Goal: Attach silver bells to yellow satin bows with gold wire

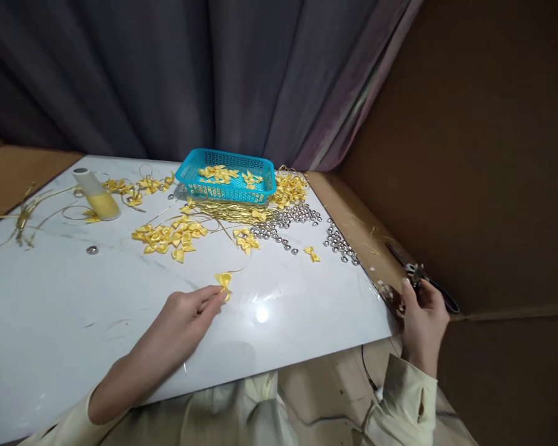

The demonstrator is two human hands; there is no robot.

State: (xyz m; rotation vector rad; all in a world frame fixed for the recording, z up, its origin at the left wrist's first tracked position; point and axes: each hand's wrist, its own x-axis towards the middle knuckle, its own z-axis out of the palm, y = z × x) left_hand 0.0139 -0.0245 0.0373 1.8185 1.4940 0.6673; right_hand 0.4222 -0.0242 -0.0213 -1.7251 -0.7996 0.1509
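A small yellow satin bow (223, 281) is pinched between the thumb and fingers of my left hand (193, 319), just above the front of the white table. A thin gold wire trails from this bow to the right. At the right edge, my right hand (423, 322) has its fingers closed on what look like small pliers (415, 272), with a silver head and dark handles; the fingers partly hide them. Beyond my left hand lie a loose group of yellow bows (170, 237) and a single bow (312, 254).
A blue basket (272, 179) holding yellow bows stands at the back. Gold wires (232, 212) lie before it, with silver beads (302, 214) scattered to the right. A bottle with yellow contents (103, 204) leans at left. A brown panel (469, 155) rises on the right.
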